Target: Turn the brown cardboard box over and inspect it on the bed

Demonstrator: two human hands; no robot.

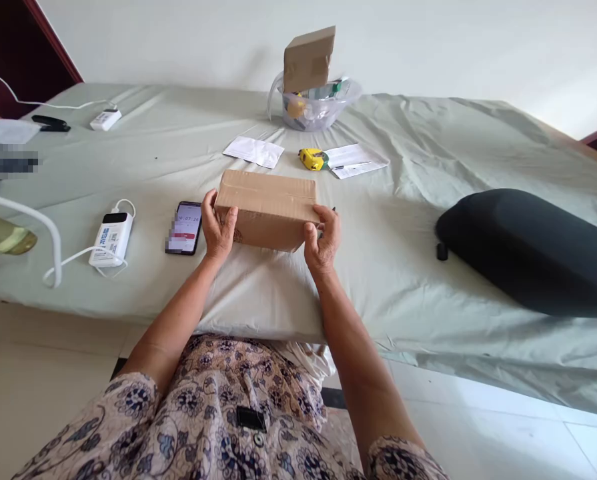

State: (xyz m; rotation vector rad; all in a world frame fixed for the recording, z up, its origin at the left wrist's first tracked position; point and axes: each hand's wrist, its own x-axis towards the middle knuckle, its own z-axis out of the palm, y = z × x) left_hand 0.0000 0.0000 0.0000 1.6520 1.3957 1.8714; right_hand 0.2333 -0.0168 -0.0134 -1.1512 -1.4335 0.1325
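Left hand (220,228) and right hand (323,237), half-open, grip a cardboard box (268,207).

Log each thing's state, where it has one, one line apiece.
Near box: looks closed
Left hand: gripping near box's left end
Right hand: gripping near box's right end
Phone: screen lit
Power bank: cable attached
Basin: loaded
Far box: tilted, sticking up from basin
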